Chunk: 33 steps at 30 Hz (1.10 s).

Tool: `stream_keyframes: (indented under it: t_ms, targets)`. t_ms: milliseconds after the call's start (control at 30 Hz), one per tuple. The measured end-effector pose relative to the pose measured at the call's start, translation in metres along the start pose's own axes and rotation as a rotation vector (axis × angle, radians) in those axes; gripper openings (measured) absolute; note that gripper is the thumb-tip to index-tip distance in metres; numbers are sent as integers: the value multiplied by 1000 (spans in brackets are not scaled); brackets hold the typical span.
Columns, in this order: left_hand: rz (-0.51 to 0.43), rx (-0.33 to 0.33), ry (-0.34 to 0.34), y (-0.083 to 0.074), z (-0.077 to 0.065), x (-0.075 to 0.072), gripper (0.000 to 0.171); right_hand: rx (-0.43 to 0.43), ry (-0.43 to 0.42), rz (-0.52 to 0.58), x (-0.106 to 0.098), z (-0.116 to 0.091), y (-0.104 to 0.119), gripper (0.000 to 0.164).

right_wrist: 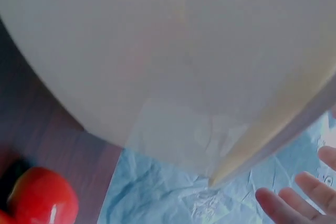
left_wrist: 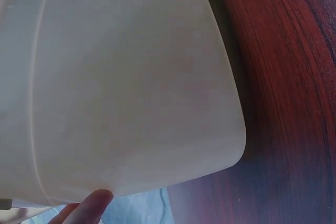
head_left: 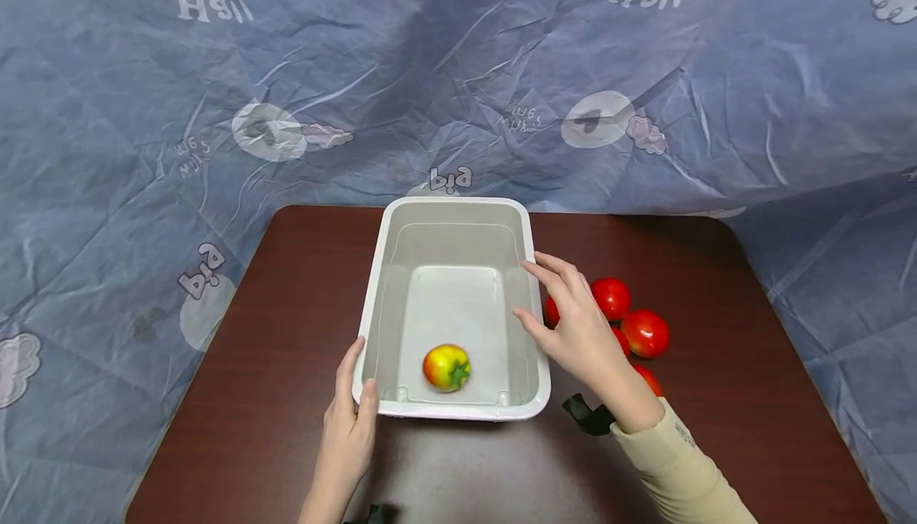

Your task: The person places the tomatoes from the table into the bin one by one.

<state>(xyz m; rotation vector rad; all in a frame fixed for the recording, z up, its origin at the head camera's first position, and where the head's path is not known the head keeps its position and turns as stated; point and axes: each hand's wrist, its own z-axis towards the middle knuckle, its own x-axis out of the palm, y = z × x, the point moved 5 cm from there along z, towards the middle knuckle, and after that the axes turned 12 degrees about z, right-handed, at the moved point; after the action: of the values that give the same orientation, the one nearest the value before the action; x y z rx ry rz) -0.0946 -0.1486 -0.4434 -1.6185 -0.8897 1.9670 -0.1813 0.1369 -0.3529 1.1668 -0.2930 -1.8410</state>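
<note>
A light grey plastic bin (head_left: pixel 451 411) with a white rim is on the table, and a red-and-yellow bell pepper (head_left: pixel 447 368) with a green stem lies inside near its front end. At the bin's front left corner is my left hand (head_left: pixel 349 428), fingers along the left side and thumb at the front rim. My right hand (head_left: pixel 573 317) hovers at the right rim, fingers spread and nothing in them. Several red tomatoes (head_left: pixel 646 334) lie to the right of the bin, some partly hidden by the right hand. Both wrist views are mostly filled by the bin's wall (left_wrist: pixel 131 87).
The dark brown wooden table (head_left: pixel 731 396) has rounded far corners. A blue printed sheet (head_left: pixel 458 94) hangs behind it and down both sides. A black strap (head_left: pixel 589 416) shows beside the right wrist.
</note>
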Motion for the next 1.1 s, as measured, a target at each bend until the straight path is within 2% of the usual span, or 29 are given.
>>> stream_keyframes:
  t_ms: [167, 300, 467, 700, 900, 1100]
  targets:
    - [-15, -26, 14, 0, 0, 1, 55, 25, -47, -5, -12, -7, -14, 54]
    - [-13, -30, 12, -1, -1, 0, 55, 72, -49, -23, -18, -10, -28, 48]
    - [-10, -26, 14, -1, -2, 0, 53, 178, 23, -61, -16, -15, -51, 44]
    - [-9, -17, 17, -2, -3, 1, 53, 375, 173, -159, -1, -27, -89, 54]
    - [-2, -12, 10, -1, -3, 1, 54, 424, 223, -260, 9, -34, -112, 60]
    - [-3, 0, 4, -2, -4, 1, 55, 434, 242, -304, 19, -35, -121, 63]
